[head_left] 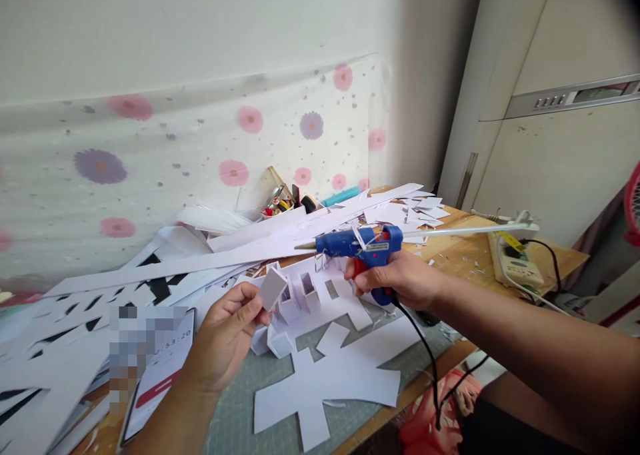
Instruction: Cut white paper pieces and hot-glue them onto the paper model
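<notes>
My right hand [395, 278] is wrapped round a blue hot glue gun [357, 243], whose nozzle points left and whose long clear glue stick [465, 230] juts out at the back. My left hand [237, 328] pinches a small white foam-board piece [273, 288] between thumb and fingers. The glue gun's tip is above and to the right of that piece, apart from it. Behind the piece, a white model part with small box shapes [309, 295] rests on the mat. Nearer to me lies a flat white cut-out [320, 378] with several arms.
A green cutting mat [235, 408] covers part of the wooden table [463, 245]. White sheets and scraps [240, 258] pile up behind and left. A phone [163, 368] lies by my left forearm. At right are a power strip [515, 262] and the gun's black cord [425, 348].
</notes>
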Tool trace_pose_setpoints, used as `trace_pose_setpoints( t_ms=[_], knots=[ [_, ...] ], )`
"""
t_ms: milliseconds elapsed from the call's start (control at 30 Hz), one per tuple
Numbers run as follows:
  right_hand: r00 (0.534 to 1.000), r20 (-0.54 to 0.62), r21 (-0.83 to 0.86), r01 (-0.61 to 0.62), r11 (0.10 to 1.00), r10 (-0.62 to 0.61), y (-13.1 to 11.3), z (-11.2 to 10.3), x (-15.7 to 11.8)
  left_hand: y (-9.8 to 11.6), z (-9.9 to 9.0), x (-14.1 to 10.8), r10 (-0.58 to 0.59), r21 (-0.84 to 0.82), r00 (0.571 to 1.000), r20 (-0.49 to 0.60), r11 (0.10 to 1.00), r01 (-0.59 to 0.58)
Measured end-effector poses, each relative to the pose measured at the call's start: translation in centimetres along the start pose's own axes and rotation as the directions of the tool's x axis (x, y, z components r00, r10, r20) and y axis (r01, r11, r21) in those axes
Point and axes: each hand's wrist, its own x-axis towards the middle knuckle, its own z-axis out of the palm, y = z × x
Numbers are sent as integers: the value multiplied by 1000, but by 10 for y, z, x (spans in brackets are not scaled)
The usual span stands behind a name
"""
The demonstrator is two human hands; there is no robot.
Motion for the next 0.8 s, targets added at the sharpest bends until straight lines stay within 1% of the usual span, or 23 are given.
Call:
trace_pose_setpoints(
  t_ms=[33, 100, 200, 333, 467, 533, 800],
  knots=[
    [1000, 24, -58, -12, 998, 13, -2, 0, -3, 0, -1, 1, 13, 11, 1000, -11, 1000, -13],
    [998, 50, -140, -22, 990, 29, -4, 1, -7, 0, -1, 3, 43, 52, 999, 1, 998, -43],
    [998, 51, -231, -12, 973, 24, -5, 3, -9, -3, 2, 3, 72, 108, 996, 48, 991, -77],
    [998, 48, -316, -24, 949, 41, -5, 3, -7, -5, 3, 3, 68, 138, 996, 64, 988, -76],
    [997, 54, -352, -29, 936, 51, -5, 4, -6, -5, 3, 3, 66, 150, 989, 135, 985, -87],
    [997, 59, -358, -25, 934, 49, -6, 5, -6, -5, 3, 2, 66, 150, 986, 154, 985, -89],
    [996, 90, -303, -1, 953, 29, -7, 7, -5, -6, 2, 3, 79, 148, 985, 156, 984, -102]
  ],
)
